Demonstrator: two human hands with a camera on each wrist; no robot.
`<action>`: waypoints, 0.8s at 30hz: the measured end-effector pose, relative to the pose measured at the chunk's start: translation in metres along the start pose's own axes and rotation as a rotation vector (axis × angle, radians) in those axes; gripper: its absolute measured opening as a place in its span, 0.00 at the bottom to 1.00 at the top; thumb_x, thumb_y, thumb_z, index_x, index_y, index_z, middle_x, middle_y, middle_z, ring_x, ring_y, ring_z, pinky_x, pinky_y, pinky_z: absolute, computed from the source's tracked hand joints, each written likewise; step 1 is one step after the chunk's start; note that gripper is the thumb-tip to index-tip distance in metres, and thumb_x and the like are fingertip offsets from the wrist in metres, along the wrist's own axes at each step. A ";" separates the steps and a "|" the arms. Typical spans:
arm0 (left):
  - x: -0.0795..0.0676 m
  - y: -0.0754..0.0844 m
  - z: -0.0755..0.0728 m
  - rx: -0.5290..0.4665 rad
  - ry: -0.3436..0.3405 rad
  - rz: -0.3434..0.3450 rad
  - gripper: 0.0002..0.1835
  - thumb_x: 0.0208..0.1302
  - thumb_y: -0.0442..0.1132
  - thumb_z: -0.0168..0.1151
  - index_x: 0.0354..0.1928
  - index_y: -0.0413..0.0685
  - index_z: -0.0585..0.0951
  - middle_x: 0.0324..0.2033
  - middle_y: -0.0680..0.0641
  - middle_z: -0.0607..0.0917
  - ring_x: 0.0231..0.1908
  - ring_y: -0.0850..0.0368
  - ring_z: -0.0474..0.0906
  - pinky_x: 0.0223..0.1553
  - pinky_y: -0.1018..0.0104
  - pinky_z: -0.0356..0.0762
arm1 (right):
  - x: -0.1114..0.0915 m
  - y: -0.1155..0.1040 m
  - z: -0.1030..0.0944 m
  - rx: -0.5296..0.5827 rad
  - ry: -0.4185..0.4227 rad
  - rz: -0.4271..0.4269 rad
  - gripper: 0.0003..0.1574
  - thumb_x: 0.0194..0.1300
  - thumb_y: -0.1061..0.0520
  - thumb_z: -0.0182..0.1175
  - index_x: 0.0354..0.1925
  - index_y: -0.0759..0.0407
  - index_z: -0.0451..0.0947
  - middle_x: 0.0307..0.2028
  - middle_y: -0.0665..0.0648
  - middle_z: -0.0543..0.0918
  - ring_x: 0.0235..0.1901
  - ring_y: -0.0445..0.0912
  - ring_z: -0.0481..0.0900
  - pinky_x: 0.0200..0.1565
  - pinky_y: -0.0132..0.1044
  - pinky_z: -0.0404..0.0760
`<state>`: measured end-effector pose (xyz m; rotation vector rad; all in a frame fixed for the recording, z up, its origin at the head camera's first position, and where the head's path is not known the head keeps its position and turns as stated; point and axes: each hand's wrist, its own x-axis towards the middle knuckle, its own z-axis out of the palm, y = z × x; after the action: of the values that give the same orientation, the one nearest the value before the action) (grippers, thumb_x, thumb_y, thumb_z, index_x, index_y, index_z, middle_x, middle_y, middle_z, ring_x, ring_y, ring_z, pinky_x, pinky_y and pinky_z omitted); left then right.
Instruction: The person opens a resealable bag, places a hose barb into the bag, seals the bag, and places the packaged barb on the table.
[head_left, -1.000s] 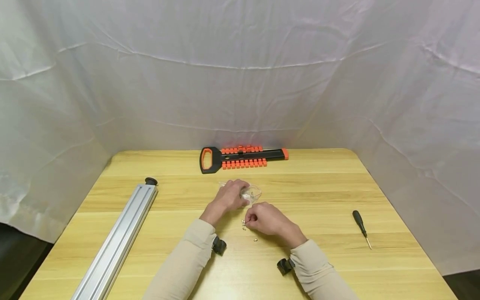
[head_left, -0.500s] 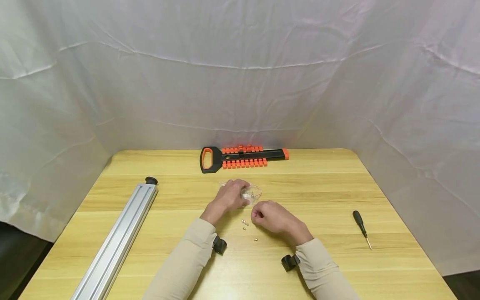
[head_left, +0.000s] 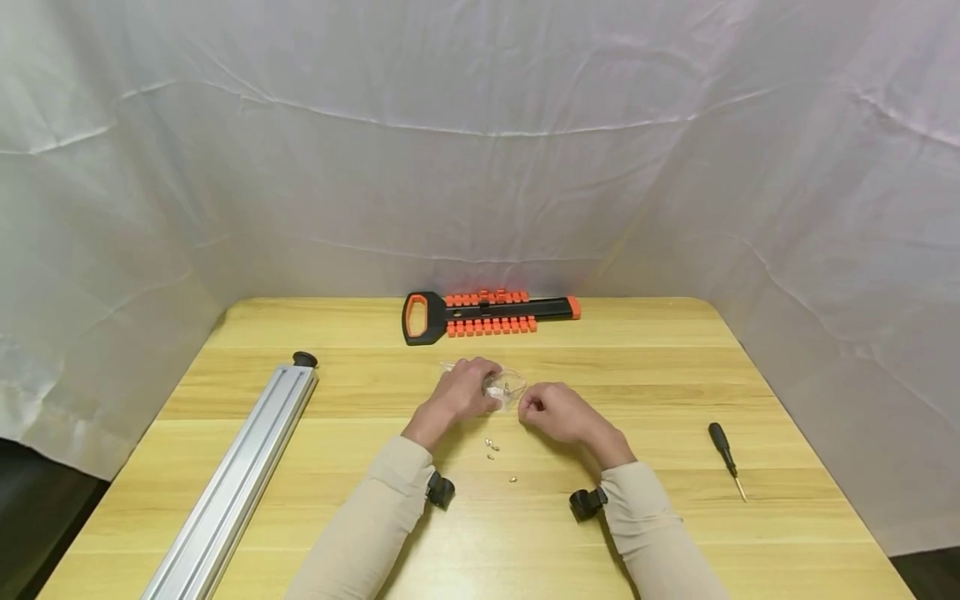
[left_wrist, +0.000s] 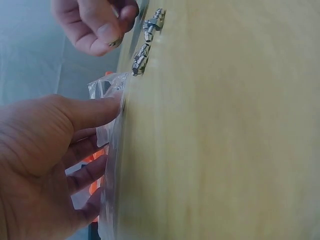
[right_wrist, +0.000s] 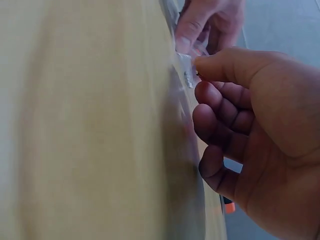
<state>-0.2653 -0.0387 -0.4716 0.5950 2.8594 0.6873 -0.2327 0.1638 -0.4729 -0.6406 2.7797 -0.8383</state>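
Note:
My left hand (head_left: 461,390) grips a clear plastic bag (head_left: 501,395) lying on the table, its thumb on the near side and fingers behind. A small metal part shows through the plastic. My right hand (head_left: 558,412) is just right of the bag, fingers curled. Between its thumb and index finger it pinches a small metal piece (left_wrist: 114,44), mostly covered by the fingertips. Several small shiny metal pieces (head_left: 492,446) lie loose on the wood in front of the bag, one (head_left: 513,479) apart and nearer me. The left wrist view shows some of these metal pieces (left_wrist: 141,59) close up.
At the table's back lies a black and orange tool with a loop handle (head_left: 423,318) and toothed orange strips. A long aluminium profile (head_left: 243,467) with a black knob runs along the left. On the right is a black-handled screwdriver (head_left: 722,447). Pale cloth (head_left: 480,167) surrounds the table.
My right hand has lifted away from the loose metal pieces and moved back and right, beside the bag's right end. The left hand stays on the bag.

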 end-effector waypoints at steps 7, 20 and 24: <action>-0.001 0.000 0.000 0.010 0.003 0.014 0.31 0.57 0.49 0.70 0.63 0.54 0.74 0.61 0.52 0.78 0.58 0.51 0.72 0.59 0.54 0.71 | 0.014 0.004 -0.005 0.055 0.042 0.048 0.07 0.64 0.59 0.57 0.32 0.50 0.81 0.27 0.47 0.80 0.28 0.40 0.74 0.35 0.33 0.75; -0.001 -0.001 0.001 0.029 0.010 0.031 0.31 0.57 0.49 0.71 0.63 0.54 0.75 0.60 0.52 0.78 0.56 0.51 0.72 0.56 0.53 0.73 | 0.031 -0.002 -0.002 0.099 0.116 0.214 0.09 0.68 0.54 0.55 0.35 0.52 0.82 0.33 0.49 0.83 0.35 0.43 0.77 0.43 0.38 0.77; -0.001 -0.001 0.001 0.020 0.009 0.024 0.31 0.56 0.49 0.71 0.63 0.54 0.75 0.60 0.52 0.78 0.56 0.51 0.72 0.56 0.53 0.72 | 0.031 -0.003 -0.001 0.105 0.146 0.243 0.09 0.69 0.53 0.55 0.38 0.53 0.81 0.33 0.50 0.83 0.34 0.44 0.77 0.41 0.37 0.77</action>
<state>-0.2647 -0.0396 -0.4725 0.6322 2.8752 0.6679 -0.2595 0.1481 -0.4710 -0.2257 2.8392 -1.0035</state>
